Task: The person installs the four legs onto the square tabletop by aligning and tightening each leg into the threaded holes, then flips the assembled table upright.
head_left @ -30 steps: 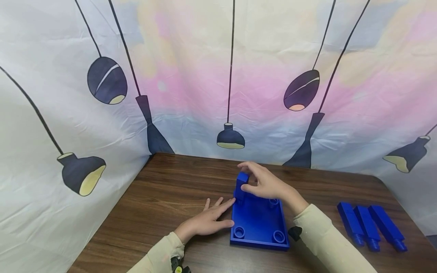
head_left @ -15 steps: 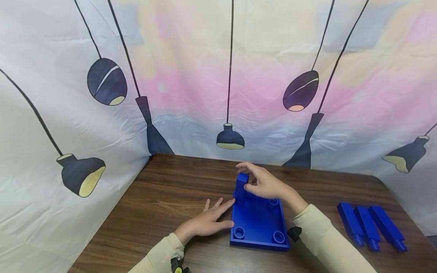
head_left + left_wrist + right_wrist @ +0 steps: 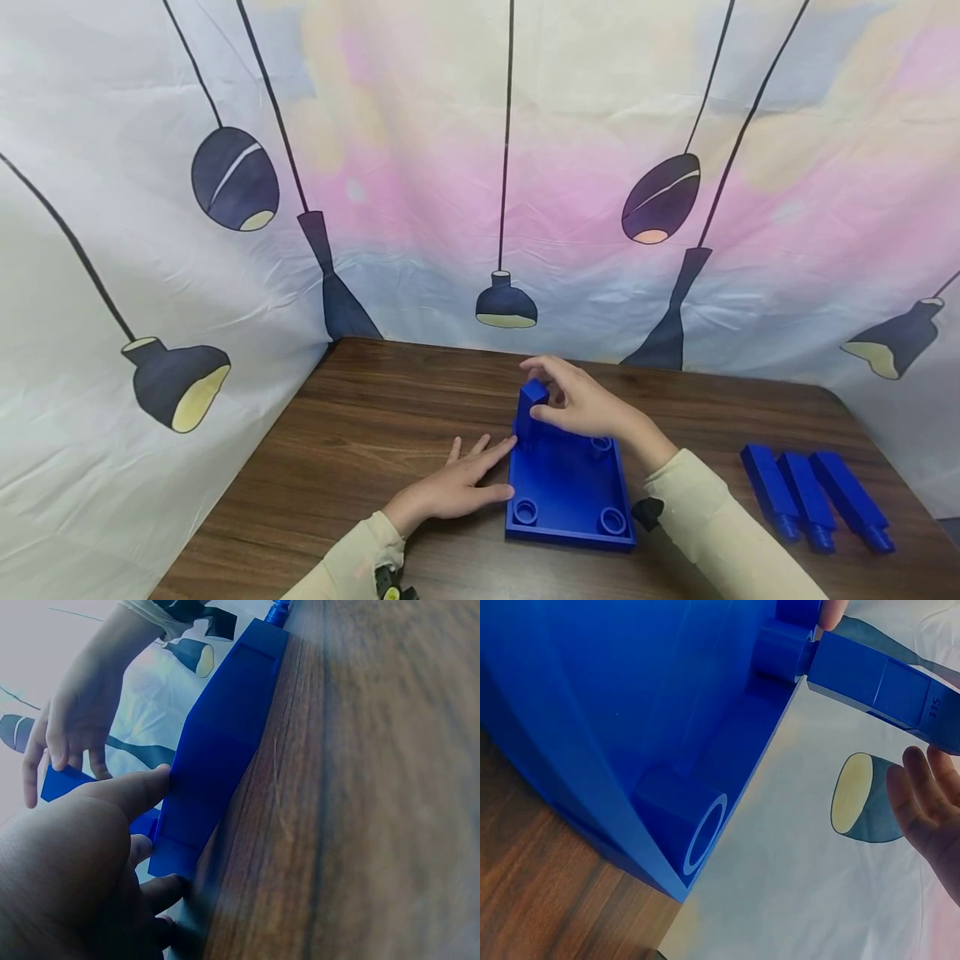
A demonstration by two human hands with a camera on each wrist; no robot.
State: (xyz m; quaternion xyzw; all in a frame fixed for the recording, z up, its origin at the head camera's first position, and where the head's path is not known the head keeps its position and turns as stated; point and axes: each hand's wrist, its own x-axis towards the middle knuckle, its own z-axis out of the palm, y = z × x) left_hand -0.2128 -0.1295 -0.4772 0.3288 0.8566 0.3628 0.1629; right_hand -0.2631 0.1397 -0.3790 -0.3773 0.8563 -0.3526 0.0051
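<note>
A blue toy tabletop (image 3: 568, 487) lies upside down like a shallow tray, with a round socket at each visible corner. At its far left corner stands a square blue table leg (image 3: 527, 421), whose narrow threaded end sits in the socket in the right wrist view. My right hand (image 3: 585, 402) holds the leg near its upper end, thumb on the near side and fingers behind. My left hand (image 3: 459, 487) rests with spread fingers against the tabletop's left edge; in the left wrist view its thumb touches the tabletop's side (image 3: 225, 735).
Three more blue legs (image 3: 806, 500) lie side by side at the right of the wooden table (image 3: 360, 417), threaded ends toward me. A cloth printed with lamps (image 3: 420, 167) hangs behind the table and along its left side.
The leg has turned about its upright axis, its top face now showing a corner toward me. My right thumb and fingers have shifted slightly around it. The left hand stays put.
</note>
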